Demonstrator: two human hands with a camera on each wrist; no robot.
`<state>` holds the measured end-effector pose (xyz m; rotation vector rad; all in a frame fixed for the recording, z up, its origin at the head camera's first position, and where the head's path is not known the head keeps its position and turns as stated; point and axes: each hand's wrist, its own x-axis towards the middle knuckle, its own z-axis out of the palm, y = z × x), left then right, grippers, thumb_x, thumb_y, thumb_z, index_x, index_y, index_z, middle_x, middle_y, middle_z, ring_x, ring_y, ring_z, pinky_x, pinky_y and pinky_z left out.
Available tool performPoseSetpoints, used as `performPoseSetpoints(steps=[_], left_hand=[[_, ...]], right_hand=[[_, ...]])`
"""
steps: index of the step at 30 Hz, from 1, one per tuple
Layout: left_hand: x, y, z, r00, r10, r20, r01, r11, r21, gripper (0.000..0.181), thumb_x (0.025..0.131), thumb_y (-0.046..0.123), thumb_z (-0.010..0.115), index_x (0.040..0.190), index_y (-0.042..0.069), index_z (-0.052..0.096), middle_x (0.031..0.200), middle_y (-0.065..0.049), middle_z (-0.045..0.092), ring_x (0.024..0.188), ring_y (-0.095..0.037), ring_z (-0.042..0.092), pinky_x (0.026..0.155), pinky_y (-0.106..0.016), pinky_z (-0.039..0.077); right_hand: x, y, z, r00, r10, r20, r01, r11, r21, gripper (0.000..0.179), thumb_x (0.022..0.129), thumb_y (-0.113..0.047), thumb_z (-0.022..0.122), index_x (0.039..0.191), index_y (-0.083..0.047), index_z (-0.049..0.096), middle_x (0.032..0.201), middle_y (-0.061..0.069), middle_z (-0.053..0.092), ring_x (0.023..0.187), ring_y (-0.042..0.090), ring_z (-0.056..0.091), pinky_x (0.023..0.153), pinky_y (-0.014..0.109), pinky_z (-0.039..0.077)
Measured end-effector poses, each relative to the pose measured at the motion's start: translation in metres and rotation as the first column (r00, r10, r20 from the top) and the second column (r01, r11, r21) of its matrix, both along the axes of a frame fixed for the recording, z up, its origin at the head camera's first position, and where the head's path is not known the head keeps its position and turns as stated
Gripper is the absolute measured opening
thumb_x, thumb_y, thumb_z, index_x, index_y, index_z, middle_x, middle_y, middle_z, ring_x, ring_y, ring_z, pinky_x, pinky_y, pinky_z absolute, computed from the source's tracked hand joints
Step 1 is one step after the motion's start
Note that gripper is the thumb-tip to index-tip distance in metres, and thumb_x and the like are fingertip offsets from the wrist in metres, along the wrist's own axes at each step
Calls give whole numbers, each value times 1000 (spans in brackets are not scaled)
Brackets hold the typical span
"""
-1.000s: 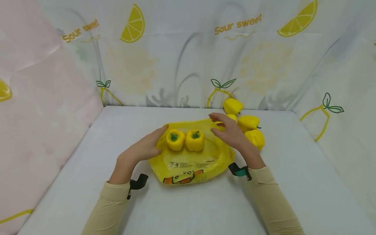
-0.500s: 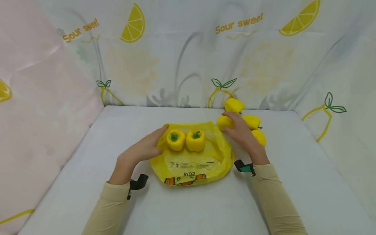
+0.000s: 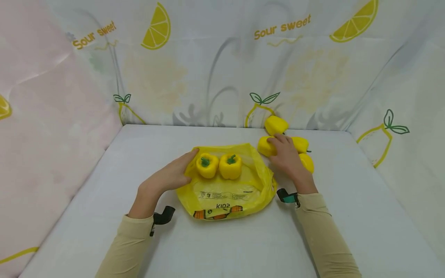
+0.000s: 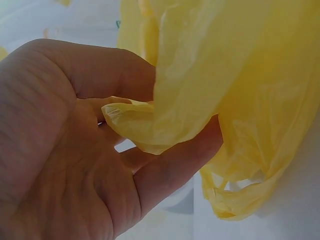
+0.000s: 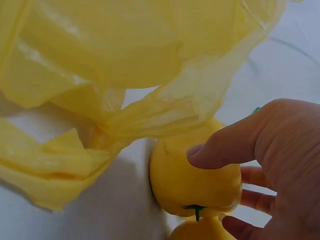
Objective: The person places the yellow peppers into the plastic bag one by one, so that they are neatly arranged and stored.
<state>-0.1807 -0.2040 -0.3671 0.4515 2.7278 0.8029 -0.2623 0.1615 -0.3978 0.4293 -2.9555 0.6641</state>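
Note:
A yellow plastic bag point(image 3: 222, 187) lies spread on the table with its mouth open. Two yellow bell peppers point(image 3: 230, 166) with green stems sit side by side on it. My left hand point(image 3: 169, 173) is at the bag's left edge, thumb and fingers apart. In the left wrist view, the plastic point(image 4: 200, 60) hides the tips of two of that hand's digits. Beyond the bag's right edge, my right hand point(image 3: 286, 156) grips another yellow bell pepper point(image 5: 182, 175), its thumb lying over the pepper and several fingers on the far side.
Around my right hand lie more yellow bell peppers: one by the back wall point(image 3: 276, 125), one to the right point(image 3: 301, 144) and one nearer point(image 3: 307, 163). Lemon-printed cloth point(image 3: 208, 69) encloses the white table point(image 3: 222, 251) at the back and sides.
My right hand has moved right, off the bag's edge, and its fingers have come down around a pepper. The bag's right side has sagged a little. My left hand has stayed in place.

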Motion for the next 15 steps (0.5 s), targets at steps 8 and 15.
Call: performPoseSetpoints(steps=[8, 15], left_hand=[[-1, -1, -2, 1000, -4, 5, 4, 1000, 9, 85, 86, -1, 53, 160, 7, 13, 167, -13, 17, 155, -34, 16, 125, -55, 17], [0, -3, -1, 1000, -4, -13, 4, 1000, 3, 85, 86, -1, 54, 160, 8, 12, 167, -14, 17, 154, -35, 16, 125, -55, 17]], right_hand=[[2, 0, 0, 999, -49, 4, 49, 999, 5, 55, 84, -6, 55, 139, -11, 53, 148, 18, 41, 131, 43, 35, 113, 61, 31], [3, -4, -3, 995, 6, 100, 2, 997, -81, 62, 86, -8, 55, 147, -16, 45, 157, 14, 29, 127, 38, 45, 109, 58, 40]])
